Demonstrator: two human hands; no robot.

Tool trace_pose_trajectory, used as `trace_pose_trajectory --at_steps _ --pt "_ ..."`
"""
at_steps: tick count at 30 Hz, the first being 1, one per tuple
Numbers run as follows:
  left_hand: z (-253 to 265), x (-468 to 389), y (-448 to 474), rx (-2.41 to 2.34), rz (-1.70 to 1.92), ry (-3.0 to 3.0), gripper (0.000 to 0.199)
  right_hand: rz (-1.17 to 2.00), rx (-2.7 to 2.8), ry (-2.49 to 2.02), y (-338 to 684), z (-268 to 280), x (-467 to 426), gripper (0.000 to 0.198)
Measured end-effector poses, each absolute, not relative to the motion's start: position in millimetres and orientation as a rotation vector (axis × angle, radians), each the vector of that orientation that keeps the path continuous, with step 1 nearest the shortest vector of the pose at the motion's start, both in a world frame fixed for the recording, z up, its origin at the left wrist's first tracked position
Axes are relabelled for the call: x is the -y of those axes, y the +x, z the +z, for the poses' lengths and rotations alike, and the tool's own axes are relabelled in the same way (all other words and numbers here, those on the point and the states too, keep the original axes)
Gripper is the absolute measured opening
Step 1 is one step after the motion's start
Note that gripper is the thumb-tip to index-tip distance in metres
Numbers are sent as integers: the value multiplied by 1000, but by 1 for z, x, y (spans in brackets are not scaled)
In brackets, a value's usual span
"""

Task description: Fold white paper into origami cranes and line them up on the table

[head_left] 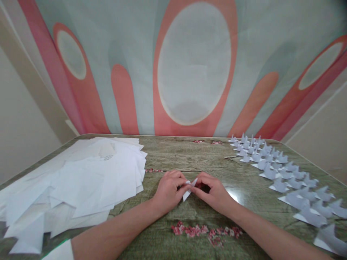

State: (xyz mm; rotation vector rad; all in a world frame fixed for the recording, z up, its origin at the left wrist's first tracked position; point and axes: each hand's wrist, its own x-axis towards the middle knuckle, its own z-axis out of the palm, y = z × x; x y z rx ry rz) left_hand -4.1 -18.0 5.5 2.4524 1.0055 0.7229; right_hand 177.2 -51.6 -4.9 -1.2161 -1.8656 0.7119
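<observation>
My left hand (169, 190) and my right hand (213, 193) meet at the middle of the table, fingertips pinching a small white folded paper piece (188, 191) between them. The piece is narrow and pointed, its lower tip touching the tabletop. Both hands rest low on the green wood-patterned table (189, 155). Most of the paper is hidden by my fingers.
A loose pile of white paper sheets (81, 180) covers the table's left side. Several folded white paper figures (282, 173) stand in rows along the right side. A wall with pink and grey ovals (193, 65) rises behind the table's far edge.
</observation>
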Motion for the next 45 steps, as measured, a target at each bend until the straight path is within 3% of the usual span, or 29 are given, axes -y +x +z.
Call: trace_pose_trajectory --at_steps 27,34,45 --pt "8 21 -3 -1040 638 2562 18 209 2177 -1241 178 -11 55 14" --pt "3 15 -1 -1090 728 2400 28 436 2027 -1266 182 -14 49 14" --pt "0 13 0 -1124 763 2368 21 618 1923 -1180 183 -11 48 11"
